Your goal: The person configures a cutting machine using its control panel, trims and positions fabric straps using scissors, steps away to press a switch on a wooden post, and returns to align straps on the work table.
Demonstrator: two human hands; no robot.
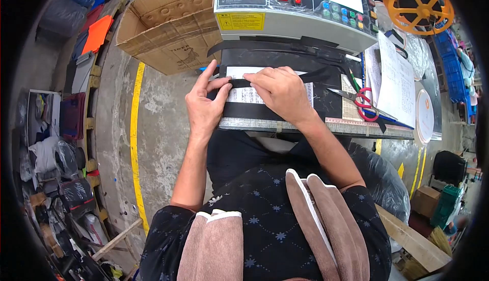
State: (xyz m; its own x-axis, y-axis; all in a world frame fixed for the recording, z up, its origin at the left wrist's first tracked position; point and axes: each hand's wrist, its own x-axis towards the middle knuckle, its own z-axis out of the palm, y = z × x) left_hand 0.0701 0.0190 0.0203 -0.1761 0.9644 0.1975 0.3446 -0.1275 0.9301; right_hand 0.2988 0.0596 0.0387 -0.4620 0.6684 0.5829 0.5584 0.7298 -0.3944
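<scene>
A black strap [242, 84] lies across a printed white sheet [244, 95] on the dark work table. My left hand [206, 100] pinches the strap's left end between thumb and forefinger. Bent over the strap just to the right, my right hand [280, 90] holds it with its fingertips near the sheet's middle. A wider black band [249, 111] runs along the sheet's lower edge. More black strips [285, 48] lie behind the hands, in front of the machine.
A control-panel machine [300, 23] stands at the back, beside a cardboard box [168, 44]. Right of my hands are red-handled scissors [364, 105], papers [395, 77] and an orange reel [423, 6]. A ruler [356, 126] runs along the front edge.
</scene>
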